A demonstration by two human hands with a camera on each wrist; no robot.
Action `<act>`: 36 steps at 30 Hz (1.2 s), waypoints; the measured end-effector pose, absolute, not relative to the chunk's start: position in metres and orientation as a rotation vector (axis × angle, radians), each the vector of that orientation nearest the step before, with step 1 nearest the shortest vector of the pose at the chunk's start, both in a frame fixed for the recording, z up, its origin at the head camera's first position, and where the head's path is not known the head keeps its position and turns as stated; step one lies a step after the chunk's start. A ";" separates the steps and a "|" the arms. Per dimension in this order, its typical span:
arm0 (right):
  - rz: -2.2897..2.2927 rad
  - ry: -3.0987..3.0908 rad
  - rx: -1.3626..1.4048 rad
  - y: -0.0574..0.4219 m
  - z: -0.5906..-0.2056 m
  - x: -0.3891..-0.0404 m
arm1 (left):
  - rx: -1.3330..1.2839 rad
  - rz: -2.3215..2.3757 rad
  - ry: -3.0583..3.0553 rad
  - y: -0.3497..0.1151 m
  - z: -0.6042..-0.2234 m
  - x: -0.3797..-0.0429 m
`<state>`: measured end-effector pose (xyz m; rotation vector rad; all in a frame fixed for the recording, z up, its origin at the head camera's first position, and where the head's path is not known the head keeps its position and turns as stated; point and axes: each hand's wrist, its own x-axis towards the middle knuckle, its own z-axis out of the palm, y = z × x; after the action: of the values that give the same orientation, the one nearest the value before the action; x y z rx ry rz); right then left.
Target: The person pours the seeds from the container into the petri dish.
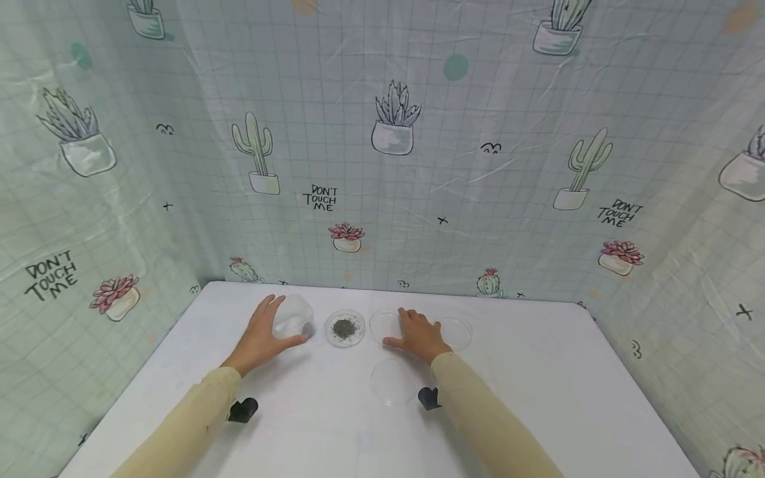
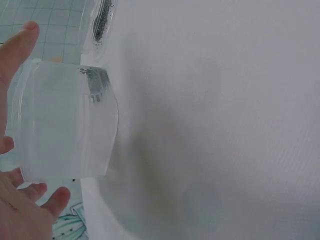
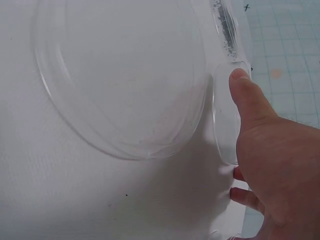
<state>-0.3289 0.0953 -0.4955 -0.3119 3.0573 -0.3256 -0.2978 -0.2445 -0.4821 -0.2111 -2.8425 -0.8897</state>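
Note:
My left hand (image 1: 265, 335) is spread around a clear plastic tub (image 2: 60, 125), thumb on one side and fingers on the other. In the left wrist view its thumb stands apart from the tub. A dark speckled patch shows at one corner of the tub; whether it lies inside or shows through the wall, I cannot tell. Right of the tub sits a clear round dish (image 1: 329, 330) holding dark grains (image 1: 343, 328). My right hand (image 1: 420, 335) is over another clear dish (image 3: 225, 115), fingers spread and thumb straight along its near side. Contact with that dish is unclear.
One clear round dish (image 1: 460, 333) lies behind and right of my right hand, and another (image 1: 388, 402) lies nearer me. All stand on a white table (image 1: 323, 425). A cactus-print curtain (image 1: 442, 252) closes off the back and sides.

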 end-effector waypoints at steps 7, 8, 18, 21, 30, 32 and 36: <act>-0.305 3.088 -0.318 0.097 -0.498 -0.329 | -0.183 -0.979 -2.851 -0.248 -0.488 -0.300; -0.310 3.089 -0.319 0.097 -0.498 -0.328 | -0.177 -0.990 -2.853 -0.248 -0.488 -0.300; -0.289 3.097 -0.306 0.098 -0.494 -0.328 | -0.098 -1.079 -2.877 -0.247 -0.488 -0.302; -0.283 3.094 -0.299 0.098 -0.493 -0.327 | -0.085 -1.085 -2.879 -0.248 -0.490 -0.302; -0.276 3.090 -0.289 0.098 -0.499 -0.332 | -0.090 -1.098 -2.861 -0.248 -0.490 -0.303; -0.280 3.087 -0.288 0.097 -0.500 -0.333 | -0.080 -1.099 -2.863 -0.248 -0.490 -0.304; -0.289 3.083 -0.287 0.097 -0.501 -0.333 | -0.076 -1.079 -2.878 -0.247 -0.488 -0.307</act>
<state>-0.3329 0.0968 -0.5006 -0.2871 3.0831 -0.2892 -0.3068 -0.2466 -0.4880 -0.0758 -2.8780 -1.0787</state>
